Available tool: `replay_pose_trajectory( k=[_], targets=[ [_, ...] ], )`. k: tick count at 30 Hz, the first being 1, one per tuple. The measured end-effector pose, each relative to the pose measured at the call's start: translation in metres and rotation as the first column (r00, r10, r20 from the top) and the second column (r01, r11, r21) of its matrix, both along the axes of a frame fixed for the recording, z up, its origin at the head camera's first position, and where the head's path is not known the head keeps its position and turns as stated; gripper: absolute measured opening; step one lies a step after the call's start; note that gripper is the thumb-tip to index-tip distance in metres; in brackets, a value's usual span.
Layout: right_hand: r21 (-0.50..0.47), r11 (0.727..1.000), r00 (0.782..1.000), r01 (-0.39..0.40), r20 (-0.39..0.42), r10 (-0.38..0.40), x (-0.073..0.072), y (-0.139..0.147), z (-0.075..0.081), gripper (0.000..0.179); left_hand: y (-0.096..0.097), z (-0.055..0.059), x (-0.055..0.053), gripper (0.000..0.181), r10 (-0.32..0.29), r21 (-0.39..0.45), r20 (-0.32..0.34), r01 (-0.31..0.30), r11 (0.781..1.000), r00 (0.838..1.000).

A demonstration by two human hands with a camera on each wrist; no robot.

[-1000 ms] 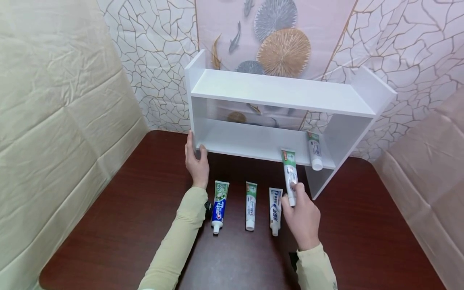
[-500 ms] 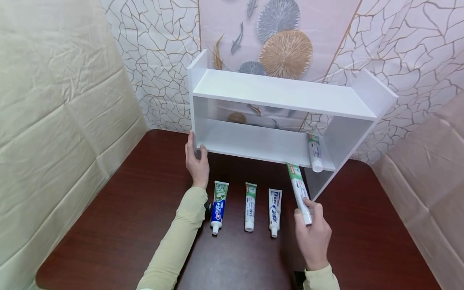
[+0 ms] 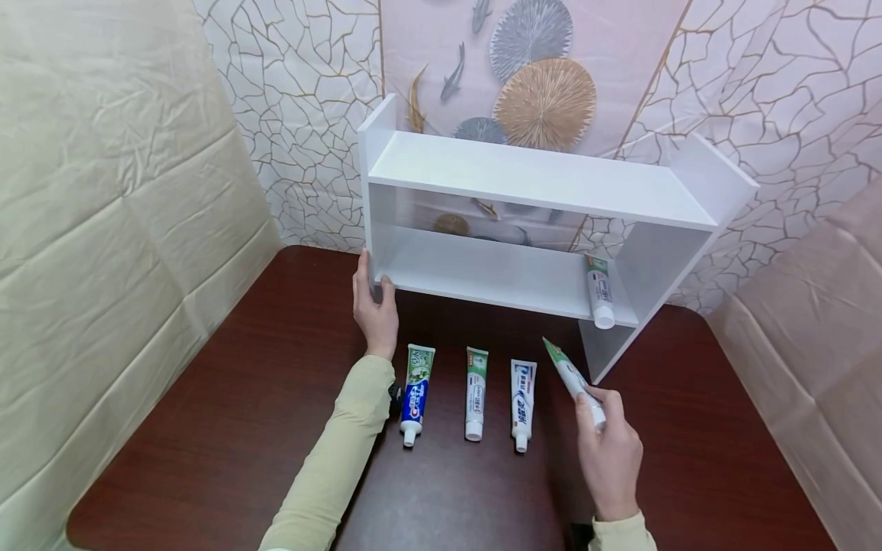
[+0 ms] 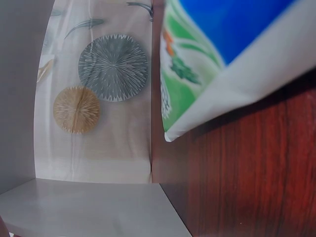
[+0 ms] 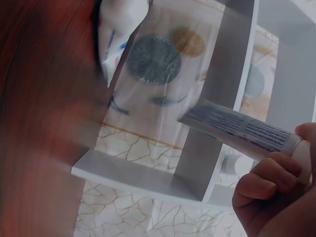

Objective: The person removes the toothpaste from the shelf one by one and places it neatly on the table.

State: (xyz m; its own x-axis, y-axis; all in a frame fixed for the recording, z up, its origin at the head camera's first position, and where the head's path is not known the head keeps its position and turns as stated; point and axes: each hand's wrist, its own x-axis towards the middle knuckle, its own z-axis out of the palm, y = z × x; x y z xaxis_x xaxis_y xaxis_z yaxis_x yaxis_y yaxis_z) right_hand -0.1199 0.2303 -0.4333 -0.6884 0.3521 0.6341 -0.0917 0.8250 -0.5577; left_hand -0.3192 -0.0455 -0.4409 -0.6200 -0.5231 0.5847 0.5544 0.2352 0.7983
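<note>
My right hand (image 3: 609, 459) pinches a green-and-white toothpaste tube (image 3: 573, 379) near its cap, the flat end pointing up and left, in front of the shelf. In the right wrist view the printed back of this tube (image 5: 242, 127) shows. My left hand (image 3: 376, 314) holds the lower left corner of the white shelf (image 3: 482, 272), with fingers along the outer side and thumb by the board's front edge. Lying on the lower board at the right is another green-and-white tube (image 3: 599, 292). A blue-and-green tube (image 3: 416, 390), a green-and-white tube (image 3: 476, 394) and a white-and-blue tube (image 3: 523, 402) lie in a row between my arms.
The shelf's upper board (image 3: 537, 176) spans between two side panels, with its right panel (image 3: 664, 283) beyond my right hand. Behind stands a patterned cloth backdrop (image 3: 310, 99). Plain fabric (image 3: 131, 229) hangs on the left. All this is around a dark red-brown table (image 3: 227, 398).
My right hand has drawn the green-and-white tube down and to the right, away from the lower board, and the tube has tilted further. My left hand has stayed at the shelf.
</note>
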Motion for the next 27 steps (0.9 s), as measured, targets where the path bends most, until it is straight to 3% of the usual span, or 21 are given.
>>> replay_pose_trajectory(
  k=[5,8,10,14,21,27],
  targets=[
    [0.033,0.998,0.996,0.046,0.071,-0.048,-0.001,0.01,-0.004,0.015,0.0,0.0,0.0,0.054,0.007,-0.006,-0.002,-0.007,1.0,1.0],
    [0.053,0.996,0.981,0.067,0.179,-0.075,-0.001,0.015,-0.006,0.017,0.0,0.001,0.0,0.054,0.008,-0.01,-0.003,-0.008,1.0,1.0],
    [0.065,0.996,0.955,0.068,0.284,-0.084,0.0,0.018,-0.007,0.021,0.0,0.001,0.0,0.054,0.005,-0.009,-0.001,-0.005,1.0,1.0],
    [0.072,0.997,0.882,0.033,0.467,-0.063,0.002,0.021,-0.008,0.031,0.0,-0.001,0.001,0.054,0.008,-0.003,0.001,-0.008,1.0,1.0],
    [0.103,0.993,0.81,-0.054,0.586,-0.017,-0.002,0.023,-0.008,0.043,0.0,0.0,0.002,0.052,0.006,0.015,0.0,-0.006,1.0,1.0],
    [0.11,0.983,0.729,-0.144,0.683,0.031,-0.005,0.025,-0.012,0.051,0.0,0.001,0.002,0.052,0.002,0.02,0.005,-0.002,1.0,1.0]
  ],
)
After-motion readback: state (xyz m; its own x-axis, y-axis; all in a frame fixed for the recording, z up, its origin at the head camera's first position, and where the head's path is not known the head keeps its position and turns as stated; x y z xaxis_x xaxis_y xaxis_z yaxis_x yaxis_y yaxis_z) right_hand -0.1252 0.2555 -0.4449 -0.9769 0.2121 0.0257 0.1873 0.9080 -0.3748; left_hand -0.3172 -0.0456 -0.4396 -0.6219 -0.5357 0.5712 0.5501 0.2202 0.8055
